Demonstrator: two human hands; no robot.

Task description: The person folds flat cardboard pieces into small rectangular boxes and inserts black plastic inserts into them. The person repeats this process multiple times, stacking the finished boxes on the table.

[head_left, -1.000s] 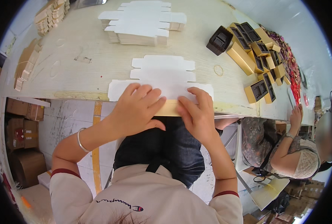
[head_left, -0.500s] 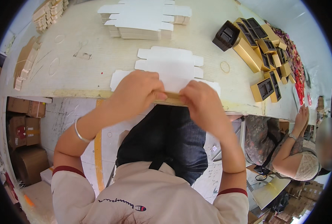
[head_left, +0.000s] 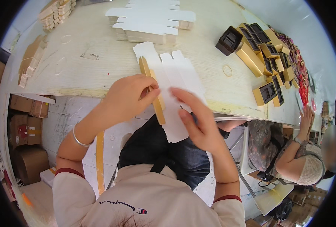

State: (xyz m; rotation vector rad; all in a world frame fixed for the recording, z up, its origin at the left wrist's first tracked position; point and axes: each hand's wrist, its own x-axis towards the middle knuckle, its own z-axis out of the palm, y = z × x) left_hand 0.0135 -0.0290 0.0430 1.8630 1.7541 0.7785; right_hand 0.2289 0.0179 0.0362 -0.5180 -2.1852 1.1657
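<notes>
A flat box blank (head_left: pixel 177 72), white inside and gold outside, lies turned at an angle across the table's front edge, its near end reaching over my lap. Along its left side one panel is folded up and shows gold. My left hand (head_left: pixel 134 92) pinches that folded edge between thumb and fingers. To the right, my right hand (head_left: pixel 196 119) is spread above the blank, fingers apart and slightly blurred, holding nothing.
A stack of white blanks (head_left: pixel 145 22) lies at the back. Gold boxes with black inserts (head_left: pixel 266 94) crowd the right, beside a black tray (head_left: pixel 229 39). A rubber band (head_left: pixel 227 70) lies nearby. Folded card pieces (head_left: pixel 31 58) stand at left. Another person (head_left: pixel 300 151) sits at right.
The blank has been turned from lying crosswise to pointing away from me, with its gold folded edge now at left. My right hand has let go and opened; my left still grips it.
</notes>
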